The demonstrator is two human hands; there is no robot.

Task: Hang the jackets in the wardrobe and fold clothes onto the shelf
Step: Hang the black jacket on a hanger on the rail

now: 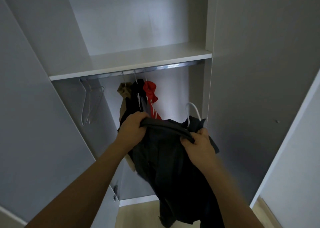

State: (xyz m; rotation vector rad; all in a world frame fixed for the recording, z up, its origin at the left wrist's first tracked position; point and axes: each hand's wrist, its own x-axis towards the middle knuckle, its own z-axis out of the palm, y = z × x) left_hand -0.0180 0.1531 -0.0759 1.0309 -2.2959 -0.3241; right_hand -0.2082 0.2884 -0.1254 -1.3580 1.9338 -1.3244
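Observation:
I hold a dark jacket (pixel 169 167) up in front of the open wardrobe. My left hand (pixel 133 127) grips its collar at the left end, and my right hand (pixel 197 141) grips the collar at the right end. A white hanger (pixel 193 109) pokes its hook out above the jacket's right shoulder; the rest of it is hidden in the cloth. Behind, a tan jacket (pixel 123 90), a dark jacket (pixel 136 94) and a red one with white stripes (pixel 151 96) hang on the chrome rail (pixel 173 66).
A white shelf (pixel 131 66) runs above the rail. Two bare hangers (pixel 90 103) hang at the rail's left end. Open wardrobe doors stand at the left (pixel 34 123) and right (pixel 251 97). Pale wood floor (pixel 138 214) shows below.

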